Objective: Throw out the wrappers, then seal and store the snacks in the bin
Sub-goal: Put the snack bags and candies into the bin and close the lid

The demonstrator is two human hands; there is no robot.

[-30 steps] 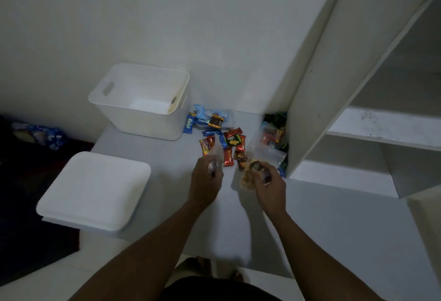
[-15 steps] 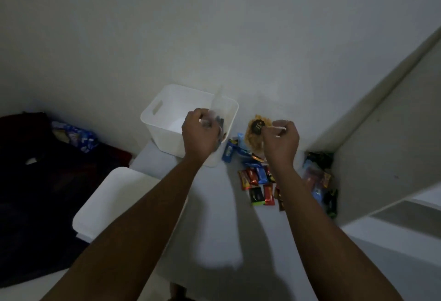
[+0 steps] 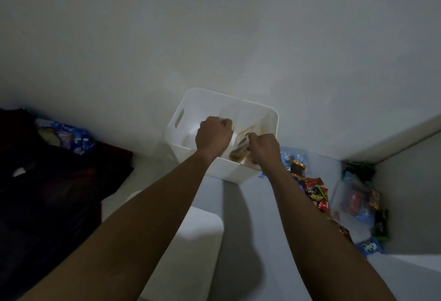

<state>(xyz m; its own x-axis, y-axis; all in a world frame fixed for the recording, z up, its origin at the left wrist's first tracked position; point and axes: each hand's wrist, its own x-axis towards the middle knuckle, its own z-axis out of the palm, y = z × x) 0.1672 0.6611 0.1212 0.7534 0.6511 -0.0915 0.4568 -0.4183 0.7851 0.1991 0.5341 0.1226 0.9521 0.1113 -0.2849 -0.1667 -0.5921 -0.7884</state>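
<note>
Both my hands hover over the open white bin (image 3: 183, 112) that stands against the wall. My left hand (image 3: 212, 135) is fisted on one edge of a clear snack bag (image 3: 238, 152). My right hand (image 3: 265, 149) pinches the other edge. The bag holds yellowish snacks and hangs inside the bin's mouth, above its front rim. To the right of the bin, a pile of colourful snack packets (image 3: 315, 193) lies on the grey tabletop.
The bin's white lid (image 3: 188, 253) lies at the table's near left edge. A clear bag of mixed packets (image 3: 355, 203) rests against the white shelf panel (image 3: 415, 181) on the right. Dark cloth and a blue printed bag (image 3: 64, 133) lie on the left.
Both hands have carried the clear snack bag up from the table and left, from beside the packet pile to over the bin's opening. The camera has tilted upward.
</note>
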